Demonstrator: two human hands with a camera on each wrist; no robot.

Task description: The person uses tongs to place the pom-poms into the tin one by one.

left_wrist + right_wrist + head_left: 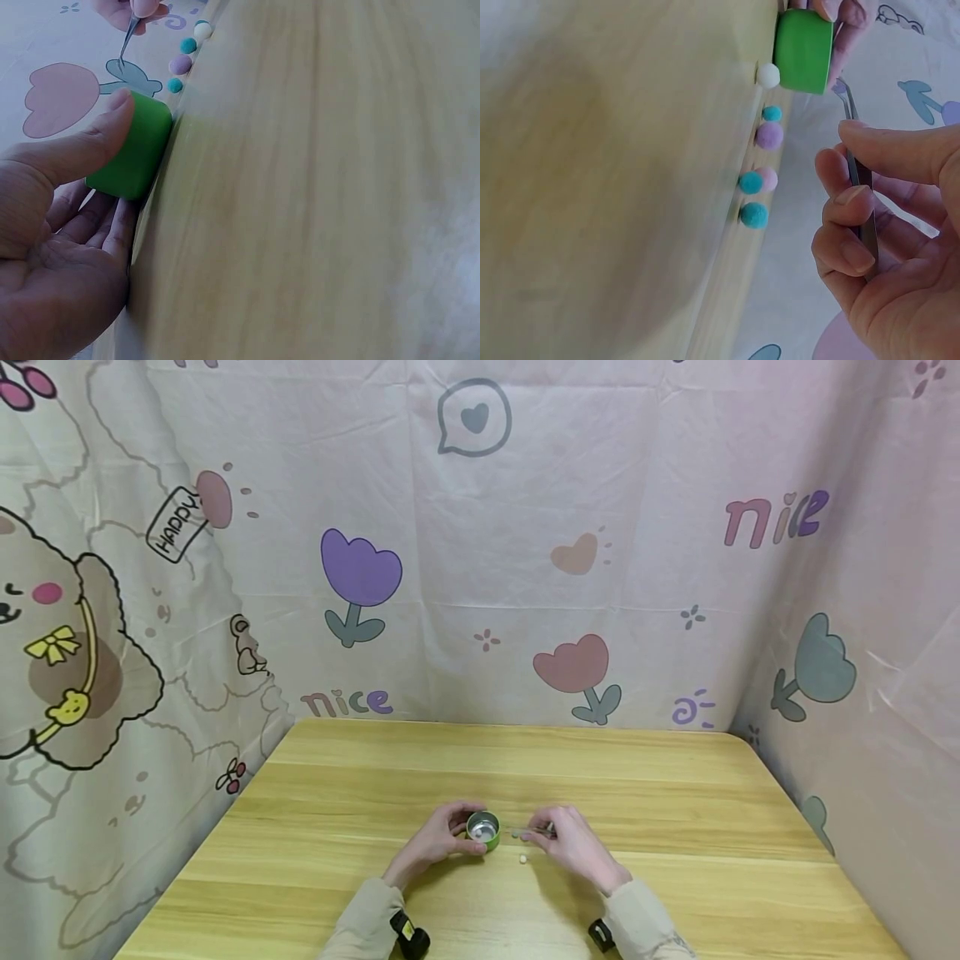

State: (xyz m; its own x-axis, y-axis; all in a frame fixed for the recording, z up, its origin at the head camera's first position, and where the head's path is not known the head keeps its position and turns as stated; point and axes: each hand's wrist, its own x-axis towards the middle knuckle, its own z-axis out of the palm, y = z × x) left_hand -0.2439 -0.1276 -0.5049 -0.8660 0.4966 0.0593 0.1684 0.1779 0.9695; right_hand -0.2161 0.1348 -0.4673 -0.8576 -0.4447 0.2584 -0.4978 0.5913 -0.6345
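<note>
My left hand holds a small round green tin, thumb on one side and fingers round the other. The tin stands upright on the table, its silver inside facing up in the head view. My right hand pinches slim metal tweezers between thumb and fingers. In the right wrist view the tweezer tips overlap the background close to the tin, with a small purple patch at them; I cannot tell whether it is gripped. A white pom-pom lies beside the tin.
Between the hands lie more small pom-poms: a purple one, a pink one and several teal ones, including one farther out. The wooden table ends at a printed cloth behind and at both sides.
</note>
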